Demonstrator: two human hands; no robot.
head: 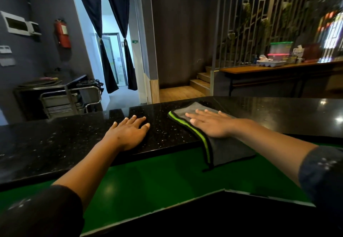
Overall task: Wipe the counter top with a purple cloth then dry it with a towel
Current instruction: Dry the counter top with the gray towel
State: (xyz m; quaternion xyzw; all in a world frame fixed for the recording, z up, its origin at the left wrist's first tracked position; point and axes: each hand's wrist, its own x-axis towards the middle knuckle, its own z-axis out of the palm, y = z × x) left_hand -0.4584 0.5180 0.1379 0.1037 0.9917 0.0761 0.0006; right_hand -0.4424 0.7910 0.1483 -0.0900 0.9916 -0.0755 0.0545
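Note:
A black speckled stone counter top (74, 140) runs across the view. On it lies a grey cloth with a bright green edge (187, 110), and part of it hangs over the near edge. My right hand (209, 123) presses flat on this cloth with straight, spread fingers. My left hand (130, 131) rests flat on the bare counter to the left of the cloth, fingers spread, holding nothing. No purple cloth shows in view.
A green lower surface (157, 177) lies below the counter's near edge. Beyond the counter stand a metal trolley (61, 97) at the left, steps (202, 80) in the middle, and a wooden table (269, 67) with plastic containers at the right.

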